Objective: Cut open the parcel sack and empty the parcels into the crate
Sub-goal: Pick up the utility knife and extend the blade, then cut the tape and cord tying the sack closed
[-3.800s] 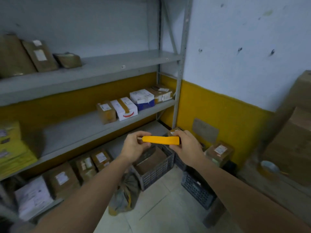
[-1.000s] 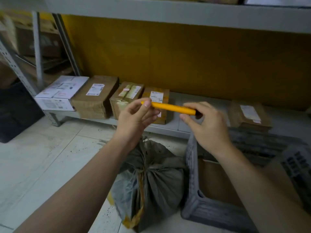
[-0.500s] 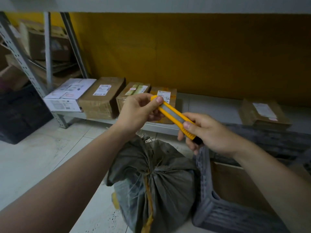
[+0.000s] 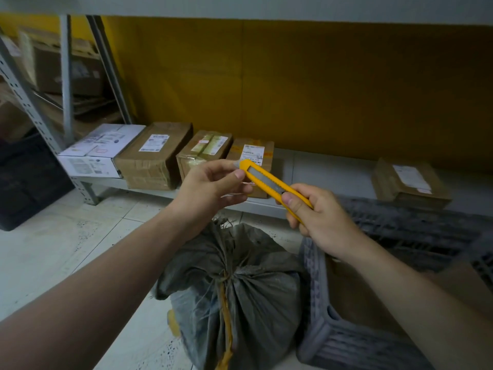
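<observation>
Gripping an orange utility knife [image 4: 266, 180] above the tied grey sack [image 4: 240, 289], the right hand [image 4: 320, 222] had its fingers curled round the handle, thumb on the slider, while the left hand [image 4: 210, 188] pinched the blade-end tip. The sack stood uncut on the floor, touching the grey crate [image 4: 317, 329] on its right. Cardboard boxes [image 4: 157, 156] sat on the low shelf [image 4: 320, 166] behind the sack.

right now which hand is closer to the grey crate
Right. The right hand hangs just above the crate at its left rim, gripping the knife; the left hand is further left, above the sack.
</observation>
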Available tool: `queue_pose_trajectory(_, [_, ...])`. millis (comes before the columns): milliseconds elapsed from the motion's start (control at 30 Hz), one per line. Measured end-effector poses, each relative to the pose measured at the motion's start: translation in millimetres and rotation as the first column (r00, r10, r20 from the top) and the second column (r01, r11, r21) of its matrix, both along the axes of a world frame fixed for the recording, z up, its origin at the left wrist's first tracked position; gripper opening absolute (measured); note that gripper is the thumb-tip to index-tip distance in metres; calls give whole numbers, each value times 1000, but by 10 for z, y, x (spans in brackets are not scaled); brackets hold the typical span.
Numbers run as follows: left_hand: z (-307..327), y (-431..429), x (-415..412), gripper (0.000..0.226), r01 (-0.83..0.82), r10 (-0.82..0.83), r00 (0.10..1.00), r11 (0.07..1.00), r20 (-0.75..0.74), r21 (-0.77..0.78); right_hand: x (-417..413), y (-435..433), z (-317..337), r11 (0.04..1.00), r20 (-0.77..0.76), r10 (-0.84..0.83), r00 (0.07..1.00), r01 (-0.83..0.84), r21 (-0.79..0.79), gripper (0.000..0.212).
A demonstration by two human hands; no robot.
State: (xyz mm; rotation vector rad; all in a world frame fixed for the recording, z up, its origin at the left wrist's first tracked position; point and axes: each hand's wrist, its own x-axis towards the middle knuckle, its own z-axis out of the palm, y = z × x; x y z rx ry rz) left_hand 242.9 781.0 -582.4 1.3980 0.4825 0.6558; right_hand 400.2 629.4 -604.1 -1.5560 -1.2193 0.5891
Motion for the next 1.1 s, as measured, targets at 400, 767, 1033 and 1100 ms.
queue_pose_trajectory(400, [1, -88, 21, 10, -1, 0, 995, 1000, -96, -7, -5, 15, -104, 976, -93, -209, 973, 214, 47, 29])
queue_pose_trajectory(767, [-55, -185, 57, 6, -81, 73, 996, 966, -42, -246, -90, 50, -26, 969, -126, -242, 962, 232, -88, 45])
queue_pose_trajectory(1033, [-10, -101, -35, 6, 91, -72, 956, 995, -285, 52, -298, 41, -48, 996, -304, -6, 953, -20, -85, 11])
queue_pose_trajectory(1100, [19, -52, -92, 20, 310, -88, 846, 884, -526, 351, -325, 55, -67, 997, -355, -39, 934, 13, -75, 12])
